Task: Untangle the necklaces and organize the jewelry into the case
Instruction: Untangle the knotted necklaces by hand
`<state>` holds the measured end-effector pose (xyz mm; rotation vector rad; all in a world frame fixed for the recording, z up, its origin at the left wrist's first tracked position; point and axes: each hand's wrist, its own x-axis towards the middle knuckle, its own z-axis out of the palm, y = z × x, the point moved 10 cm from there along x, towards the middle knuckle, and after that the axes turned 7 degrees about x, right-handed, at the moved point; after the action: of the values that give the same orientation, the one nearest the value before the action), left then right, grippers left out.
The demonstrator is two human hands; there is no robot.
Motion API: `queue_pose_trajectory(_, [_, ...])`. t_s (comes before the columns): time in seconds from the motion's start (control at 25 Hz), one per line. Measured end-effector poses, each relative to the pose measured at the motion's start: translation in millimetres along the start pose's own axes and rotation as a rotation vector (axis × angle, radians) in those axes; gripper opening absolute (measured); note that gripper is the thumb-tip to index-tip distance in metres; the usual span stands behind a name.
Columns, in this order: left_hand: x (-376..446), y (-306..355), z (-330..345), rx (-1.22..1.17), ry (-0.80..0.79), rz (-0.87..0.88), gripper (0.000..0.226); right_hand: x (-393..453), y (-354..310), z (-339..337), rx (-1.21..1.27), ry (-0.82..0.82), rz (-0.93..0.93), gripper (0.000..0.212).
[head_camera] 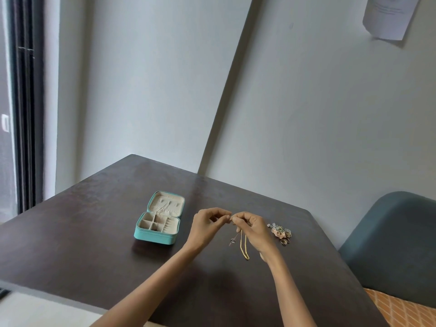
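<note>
Two hands meet above dark table (94, 232), right of teal jewelry case (157, 230). Left hand (207, 224) and right hand (253, 228) both pinch top of gold necklace (244, 246), fingertips nearly touching. Gold loop hangs below, low end resting on table. Thin silver chain with small pendant (232, 241) dangles beside it. Case lies open, lid back, beige compartments showing. Heap of other jewelry (280, 232) farther right of case, beyond right hand. Grey chair (389, 244) at table's right edge.

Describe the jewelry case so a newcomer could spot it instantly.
On the dark table, look left of the two raised hands. The jewelry case lies there open, lid tipped back, with a cream, compartmented inside. It is the only turquoise thing on the table, unlike the loose jewelry pile at right.
</note>
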<state>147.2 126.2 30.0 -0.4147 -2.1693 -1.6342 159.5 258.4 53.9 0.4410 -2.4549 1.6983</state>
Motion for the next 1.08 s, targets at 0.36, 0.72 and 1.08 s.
queue_pose_trajectory(0.36, [-5, -11, -5, 0.125, 0.037, 0.029, 0.012, 3, 15, 8, 0.008, 0.027, 0.007, 0.018])
queue_pose_trajectory(0.72, [-1, -12, 0, 0.249, 0.013, 0.035, 0.019, 5, 19, 11, 0.019, -0.004, 0.045, 0.017])
queue_pose_trajectory(1.08, [-3, 1, -12, 0.348, 0.121, 0.142, 0.008, 8, 19, 4, 0.047, 0.041, 0.052, 0.011])
